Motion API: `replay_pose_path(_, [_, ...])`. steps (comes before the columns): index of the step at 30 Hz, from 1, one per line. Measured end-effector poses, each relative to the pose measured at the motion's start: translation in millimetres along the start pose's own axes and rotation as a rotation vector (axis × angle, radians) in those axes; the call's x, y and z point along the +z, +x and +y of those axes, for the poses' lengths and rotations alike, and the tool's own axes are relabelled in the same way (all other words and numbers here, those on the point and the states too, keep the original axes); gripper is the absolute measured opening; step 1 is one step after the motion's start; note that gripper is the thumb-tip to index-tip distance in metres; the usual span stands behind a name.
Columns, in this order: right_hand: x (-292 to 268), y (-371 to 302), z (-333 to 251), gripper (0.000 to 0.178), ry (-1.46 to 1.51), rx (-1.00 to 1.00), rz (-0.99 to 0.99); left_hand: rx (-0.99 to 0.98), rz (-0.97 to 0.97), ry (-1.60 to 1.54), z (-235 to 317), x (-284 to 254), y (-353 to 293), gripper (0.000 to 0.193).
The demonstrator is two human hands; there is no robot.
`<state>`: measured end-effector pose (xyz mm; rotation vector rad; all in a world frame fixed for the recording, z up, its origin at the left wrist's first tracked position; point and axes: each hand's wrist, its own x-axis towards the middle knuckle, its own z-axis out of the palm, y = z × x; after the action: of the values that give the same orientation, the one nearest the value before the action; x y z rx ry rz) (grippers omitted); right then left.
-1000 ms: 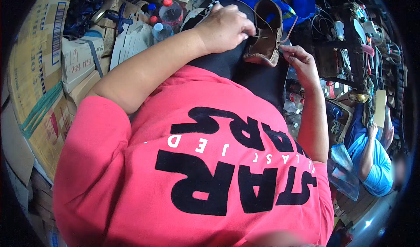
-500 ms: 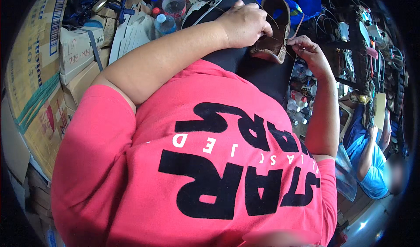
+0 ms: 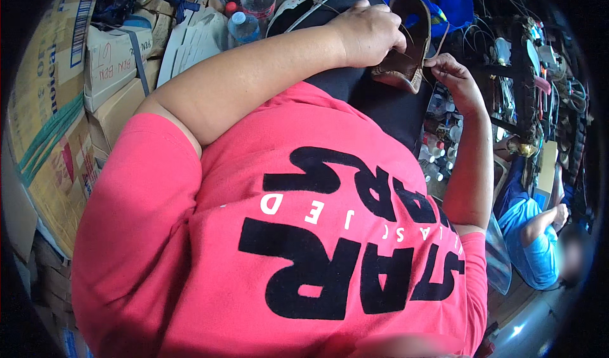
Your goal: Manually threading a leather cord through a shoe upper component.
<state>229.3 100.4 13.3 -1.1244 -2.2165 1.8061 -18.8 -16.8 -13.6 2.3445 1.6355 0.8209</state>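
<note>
A brown leather shoe (image 3: 398, 78) rests on my dark-clothed lap (image 3: 346, 88), its opening facing up and its stitched end towards me. My left hand (image 3: 371, 36) is closed at the shoe's left side, thumb and forefinger pinching a thin thread (image 3: 413, 58) that crosses the opening. On the opposite side, my right hand (image 3: 451, 79) is closed in a pinch against the shoe's edge; what its fingertips hold is too small to make out. A narrow tan strip (image 3: 442, 36) stands out from the shoe's right rim, just above those fingertips.
Plastic bottles (image 3: 257, 1) stand beyond my left forearm, near stacked cardboard boxes (image 3: 117, 57). More bottles (image 3: 434, 145) lie below my right wrist. A blue bag (image 3: 451, 3) sits past the shoe. Racks with cluttered tools (image 3: 526, 72) and another person in blue (image 3: 534, 231) are at right.
The view has shifted slightly, while both hands keep nearly the same hold at the shoe. At right, the other person's raised hand has moved down towards their head.
</note>
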Motion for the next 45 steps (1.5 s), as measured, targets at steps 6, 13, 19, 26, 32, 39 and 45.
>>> replay_pose_path(6, [-1, 1, 2, 0.015, 0.039, 0.03, -0.004, 0.007, 0.005, -0.031, 0, 3, 2, 0.019])
replay_pose_path(13, [-2, 0, 0, 0.014, 0.013, 0.055, 0.012, -0.027, -0.033, -0.09, 2, 1, 3, 0.017])
replay_pose_path(19, [-3, 0, -2, 0.014, 0.025, 0.073, 0.001, -0.01, -0.026, -0.05, 0, 3, 3, 0.017])
replay_pose_path(26, [-1, -1, -2, 0.015, 0.049, 0.066, 0.005, -0.019, -0.03, -0.08, -1, 4, 4, 0.018])
replay_pose_path(32, [-3, 1, -1, 0.015, 0.052, 0.085, -0.012, -0.028, -0.035, -0.094, 0, 3, 5, 0.018])
replay_pose_path(39, [0, 0, -1, 0.015, 0.006, 0.013, 0.008, -0.013, -0.059, -0.115, 3, 3, 6, 0.018])
replay_pose_path(45, [-2, 1, 5, 0.02, 0.012, 0.03, -0.003, -0.058, -0.128, -0.165, 5, 2, 13, 0.019])
